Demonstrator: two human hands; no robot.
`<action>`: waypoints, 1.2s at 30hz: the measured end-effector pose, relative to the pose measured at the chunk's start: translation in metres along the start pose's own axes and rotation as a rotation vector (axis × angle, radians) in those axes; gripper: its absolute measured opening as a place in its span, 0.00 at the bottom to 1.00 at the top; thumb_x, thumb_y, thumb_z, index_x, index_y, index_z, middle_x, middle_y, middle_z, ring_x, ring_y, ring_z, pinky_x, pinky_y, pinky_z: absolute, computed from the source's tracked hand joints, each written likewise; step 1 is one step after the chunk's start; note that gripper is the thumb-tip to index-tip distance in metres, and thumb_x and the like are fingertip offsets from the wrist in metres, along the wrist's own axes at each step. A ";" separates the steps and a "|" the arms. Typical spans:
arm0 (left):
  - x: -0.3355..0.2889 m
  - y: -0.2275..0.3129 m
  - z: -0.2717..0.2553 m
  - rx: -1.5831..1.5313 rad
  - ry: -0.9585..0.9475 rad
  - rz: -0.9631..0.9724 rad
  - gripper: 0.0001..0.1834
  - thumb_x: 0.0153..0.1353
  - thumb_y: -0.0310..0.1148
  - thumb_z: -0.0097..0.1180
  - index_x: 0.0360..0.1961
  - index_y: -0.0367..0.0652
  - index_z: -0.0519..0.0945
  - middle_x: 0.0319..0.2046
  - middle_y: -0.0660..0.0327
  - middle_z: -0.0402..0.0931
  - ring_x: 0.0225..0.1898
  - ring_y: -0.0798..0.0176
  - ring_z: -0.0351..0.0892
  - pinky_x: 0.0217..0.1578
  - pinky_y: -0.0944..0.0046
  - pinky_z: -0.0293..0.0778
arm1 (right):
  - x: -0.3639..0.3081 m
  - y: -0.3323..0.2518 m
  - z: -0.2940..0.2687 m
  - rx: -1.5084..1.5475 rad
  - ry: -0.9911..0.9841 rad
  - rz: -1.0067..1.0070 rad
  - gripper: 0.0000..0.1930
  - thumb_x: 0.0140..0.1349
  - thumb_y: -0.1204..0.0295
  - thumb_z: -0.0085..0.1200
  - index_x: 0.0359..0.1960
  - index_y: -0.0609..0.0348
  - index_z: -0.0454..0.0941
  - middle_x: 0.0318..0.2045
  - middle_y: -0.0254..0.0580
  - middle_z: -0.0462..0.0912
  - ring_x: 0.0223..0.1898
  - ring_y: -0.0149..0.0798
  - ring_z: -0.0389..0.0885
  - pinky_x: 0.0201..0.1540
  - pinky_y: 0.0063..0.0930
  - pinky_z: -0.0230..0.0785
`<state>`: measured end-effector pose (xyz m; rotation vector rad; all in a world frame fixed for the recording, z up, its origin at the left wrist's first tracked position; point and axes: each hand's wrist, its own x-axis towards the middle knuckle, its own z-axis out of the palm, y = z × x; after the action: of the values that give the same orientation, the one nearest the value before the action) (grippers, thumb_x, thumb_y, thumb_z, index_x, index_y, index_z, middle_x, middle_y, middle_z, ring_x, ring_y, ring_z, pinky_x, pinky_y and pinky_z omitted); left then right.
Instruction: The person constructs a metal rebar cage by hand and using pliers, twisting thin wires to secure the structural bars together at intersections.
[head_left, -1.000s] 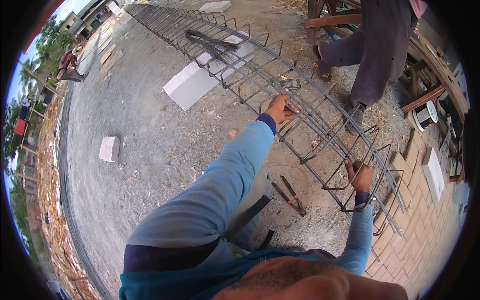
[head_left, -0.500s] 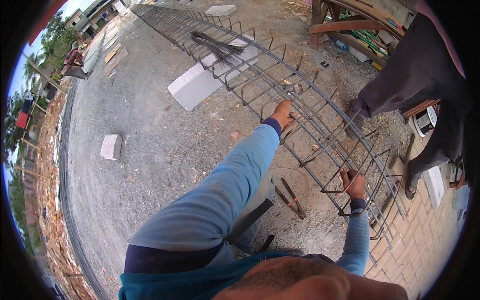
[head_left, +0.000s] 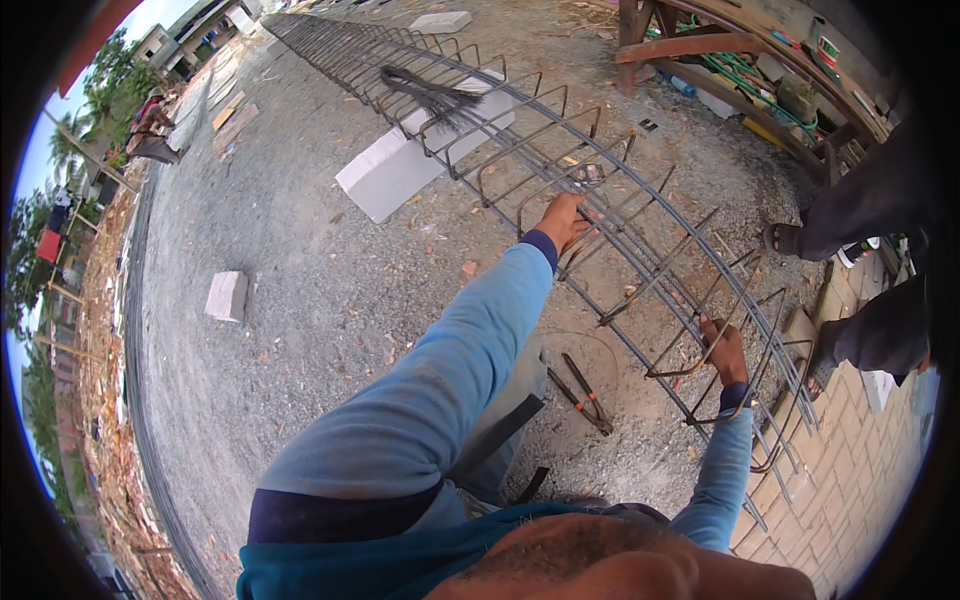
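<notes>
A long rebar cage (head_left: 606, 322) of lengthwise bars and bent stirrups runs from the lower right to the far left. Over its near side reaches my left hand (head_left: 564, 220), its fingers closed round a lengthwise bar inside. Closer to the cage's near end, my right hand (head_left: 728, 352) is also closed on a bar between the stirrups; its fingertips are partly hidden. Below the cage, pincers (head_left: 598, 410) with orange on the handles lie on the gravel. A bundle of dark tie wire (head_left: 432, 95) rests across the cage farther off.
Pale blocks (head_left: 385, 182) sit under the cage, and another block (head_left: 226, 296) lies on the gravel at left. On the right stands a person in dark trousers (head_left: 855, 220), near a cluttered wooden bench (head_left: 700, 48). Paving (head_left: 850, 470) borders the near end. Another person (head_left: 152, 130) is far left.
My right hand has shifted slightly up and right along the cage. The person at right has stepped back to the right, away from the cage. My left hand has barely moved.
</notes>
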<state>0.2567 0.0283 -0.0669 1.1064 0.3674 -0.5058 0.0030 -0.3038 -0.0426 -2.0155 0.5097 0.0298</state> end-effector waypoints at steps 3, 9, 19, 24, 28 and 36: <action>-0.017 0.004 0.027 0.032 -0.031 -0.083 0.26 0.67 0.39 0.44 0.65 0.45 0.60 0.42 0.47 0.71 0.40 0.51 0.73 0.36 0.48 0.78 | 0.031 0.048 -0.024 -0.213 -0.007 -0.254 0.25 0.59 0.54 0.57 0.39 0.70 0.80 0.22 0.46 0.81 0.23 0.43 0.80 0.28 0.34 0.70; -0.007 -0.002 -0.017 0.036 0.210 -0.083 0.19 0.64 0.45 0.48 0.53 0.50 0.67 0.34 0.55 0.74 0.34 0.52 0.76 0.31 0.39 0.74 | 0.040 0.017 -0.013 -0.399 0.155 -0.151 0.19 0.58 0.60 0.59 0.41 0.64 0.80 0.25 0.50 0.84 0.29 0.54 0.83 0.35 0.41 0.73; -0.044 0.019 0.010 0.154 0.079 -0.216 0.17 0.70 0.44 0.40 0.46 0.41 0.68 0.38 0.54 0.78 0.46 0.51 0.75 0.53 0.47 0.66 | 0.072 0.054 -0.048 -0.625 0.469 -0.228 0.24 0.58 0.65 0.59 0.55 0.62 0.72 0.51 0.63 0.74 0.50 0.62 0.75 0.51 0.45 0.70; -0.044 0.021 0.003 0.202 0.075 -0.198 0.20 0.69 0.48 0.40 0.47 0.40 0.68 0.44 0.51 0.78 0.53 0.49 0.71 0.57 0.47 0.62 | 0.083 0.048 -0.038 -0.722 0.462 -0.210 0.24 0.58 0.69 0.56 0.57 0.57 0.71 0.53 0.58 0.74 0.53 0.57 0.73 0.54 0.44 0.68; -0.040 0.018 0.007 0.218 0.068 -0.208 0.27 0.68 0.51 0.41 0.56 0.38 0.64 0.48 0.49 0.76 0.57 0.45 0.68 0.57 0.46 0.61 | 0.091 0.064 -0.038 -0.917 0.510 -0.257 0.28 0.58 0.62 0.57 0.60 0.59 0.68 0.56 0.58 0.71 0.58 0.58 0.68 0.58 0.47 0.63; -0.032 0.014 -0.004 0.233 0.055 -0.241 0.32 0.67 0.51 0.42 0.64 0.40 0.57 0.48 0.48 0.76 0.59 0.44 0.66 0.58 0.46 0.61 | 0.066 0.016 -0.026 -0.964 0.406 -0.067 0.25 0.56 0.64 0.58 0.56 0.54 0.71 0.54 0.54 0.72 0.57 0.56 0.69 0.58 0.47 0.62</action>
<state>0.2381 0.0440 -0.0413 1.3104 0.5031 -0.7461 0.0520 -0.3553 -0.0590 -3.0085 0.7749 -0.2183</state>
